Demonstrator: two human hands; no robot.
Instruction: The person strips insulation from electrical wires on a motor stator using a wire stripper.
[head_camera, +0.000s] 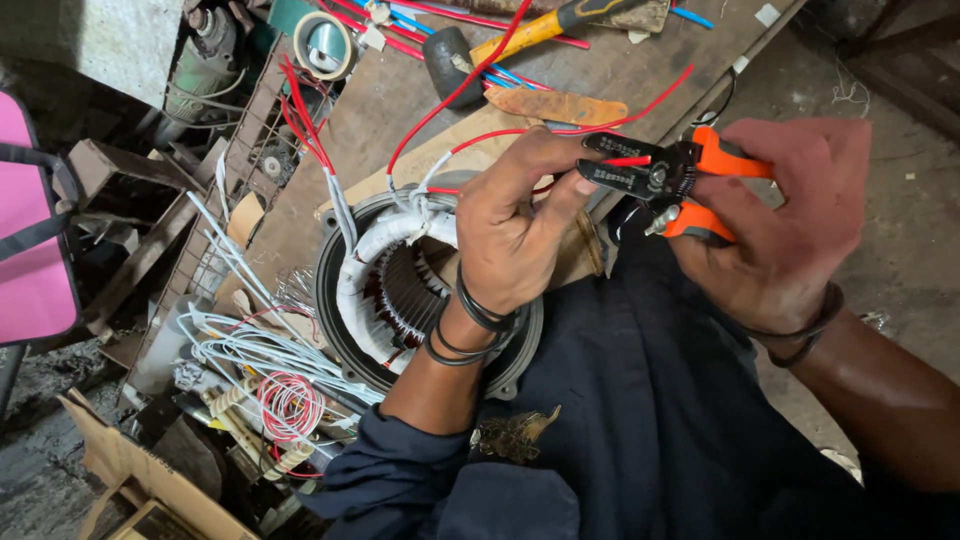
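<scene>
Orange-handled wire strippers, grasped by the right hand, bit the red wire pinched by left hand fingers above the stator; a mallet lay beyond.

Orange-handled wire strippers lie almost level above the lap, their dark jaws closed around a thin red wire that curves away across the counter.
</scene>
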